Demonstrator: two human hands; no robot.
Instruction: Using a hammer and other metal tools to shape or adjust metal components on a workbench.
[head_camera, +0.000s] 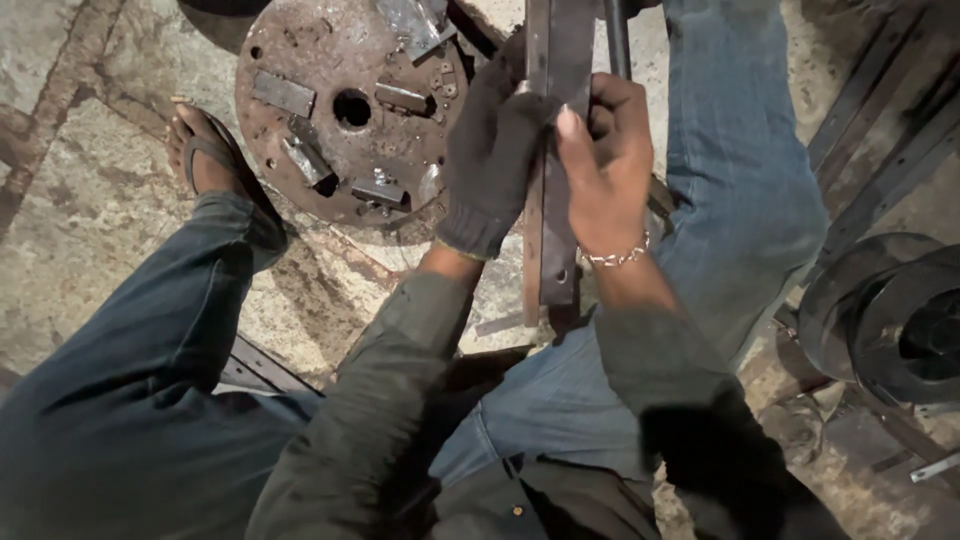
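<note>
My left hand (492, 150), in a dark knit glove, and my bare right hand (605, 160), with a chain bracelet at the wrist, both grip long flat steel bars (558, 262) held upright between them. The bars are rusty brown and dark grey, stacked face to face, and run from the top edge of the view down to just above my knee. A thin round rod (617, 35) rises beside them above my right hand. I cannot tell whether my right hand holds the rod too.
A rusty round steel plate (340, 50) with a centre hole and small welded blocks lies on the concrete floor (90, 190) ahead left. My sandalled foot (205, 150) rests next to it. Dark round discs (905, 320) sit at right, flat strips (880, 110) at upper right.
</note>
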